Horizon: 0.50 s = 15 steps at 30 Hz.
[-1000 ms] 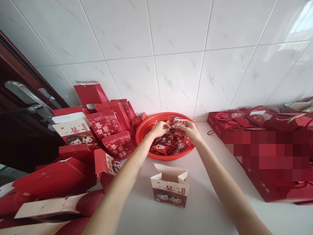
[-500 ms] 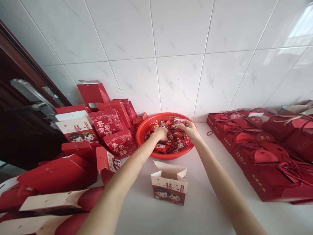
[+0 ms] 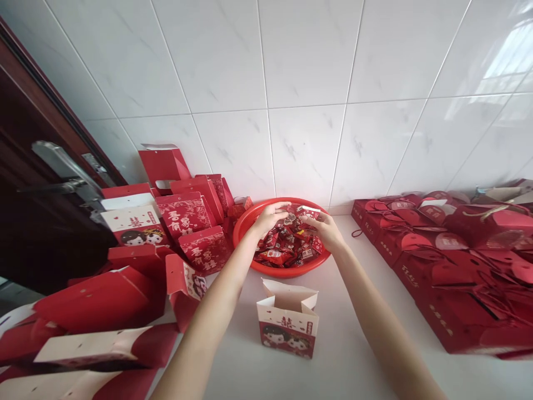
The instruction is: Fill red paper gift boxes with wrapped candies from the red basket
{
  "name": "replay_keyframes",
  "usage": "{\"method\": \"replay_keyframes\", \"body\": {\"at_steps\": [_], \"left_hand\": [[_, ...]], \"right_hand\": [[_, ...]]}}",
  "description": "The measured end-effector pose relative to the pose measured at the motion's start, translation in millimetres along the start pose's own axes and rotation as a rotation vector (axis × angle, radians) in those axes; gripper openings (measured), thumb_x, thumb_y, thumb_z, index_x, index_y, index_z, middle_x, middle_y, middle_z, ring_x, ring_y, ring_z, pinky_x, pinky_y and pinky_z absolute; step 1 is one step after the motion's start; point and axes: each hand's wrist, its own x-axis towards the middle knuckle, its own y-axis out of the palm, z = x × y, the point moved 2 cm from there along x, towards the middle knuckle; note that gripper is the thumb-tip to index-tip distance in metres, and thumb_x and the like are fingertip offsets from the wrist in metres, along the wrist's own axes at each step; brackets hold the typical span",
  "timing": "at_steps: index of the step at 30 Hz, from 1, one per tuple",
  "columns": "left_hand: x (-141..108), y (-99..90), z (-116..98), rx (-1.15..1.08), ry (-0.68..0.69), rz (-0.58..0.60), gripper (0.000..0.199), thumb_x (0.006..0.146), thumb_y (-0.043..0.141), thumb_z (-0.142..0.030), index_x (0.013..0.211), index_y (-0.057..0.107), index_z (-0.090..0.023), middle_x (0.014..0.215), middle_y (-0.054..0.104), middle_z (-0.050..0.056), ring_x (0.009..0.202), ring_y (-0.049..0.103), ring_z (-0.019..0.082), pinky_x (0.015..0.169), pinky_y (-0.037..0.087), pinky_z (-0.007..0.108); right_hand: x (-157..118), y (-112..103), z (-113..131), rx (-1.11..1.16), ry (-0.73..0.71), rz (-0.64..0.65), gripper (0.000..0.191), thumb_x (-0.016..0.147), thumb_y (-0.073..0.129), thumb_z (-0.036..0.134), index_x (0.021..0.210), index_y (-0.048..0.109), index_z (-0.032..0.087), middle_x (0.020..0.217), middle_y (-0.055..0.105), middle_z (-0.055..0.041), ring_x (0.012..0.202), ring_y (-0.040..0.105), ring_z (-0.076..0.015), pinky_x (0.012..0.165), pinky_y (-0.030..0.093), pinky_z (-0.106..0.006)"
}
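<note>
The basket (image 3: 287,272) is made of red plastic, smooth and faintly shiny at the rim, with a perforated wall. The packets (image 3: 275,256) are wrapped in glossy, crinkled film. The bag (image 3: 287,333) is formed of smooth, matt printed card, as are the cartons (image 3: 185,216). Card is also seen in the gift boxes (image 3: 410,283), trimmed with cord. The table (image 3: 328,344) is finished smooth, with a soft sheen. The wall (image 3: 308,150) is faced with glossy tiles. The door (image 3: 45,233) is finished like dark wood, its handle (image 3: 62,159) in shiny metal.
</note>
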Motion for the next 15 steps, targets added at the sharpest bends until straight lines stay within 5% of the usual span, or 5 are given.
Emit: {"method": "replay_keyframes", "body": {"at_steps": [5,15], "left_hand": [[-3.7,1.5,0.7,-0.163,0.043,-0.006,0.049,0.075,0.070,-0.017,0.123,0.068,-0.018,0.119,0.072,0.009,0.107,0.066,0.022,0.095,0.052,0.036],[-6.4,6.0,-2.2,-0.074,0.098,0.111,0.043,0.070,0.078,-0.016,0.113,0.073,-0.017,0.108,0.075,0.008,0.102,0.068,0.023,0.098,0.051,0.039]], "right_hand": [[0.8,-0.3,-1.2,0.045,0.013,0.049,0.042,0.056,0.092,0.041,0.088,0.074,0.020,0.091,0.076,-0.0035,0.080,0.071,-0.0190,0.071,0.058,-0.030],[1.4,0.1,-4.6,0.027,-0.008,0.071,0.046,0.059,0.091,0.043,0.094,0.073,0.020,0.093,0.076,-0.0036,0.086,0.072,-0.0209,0.078,0.059,-0.033]]}}
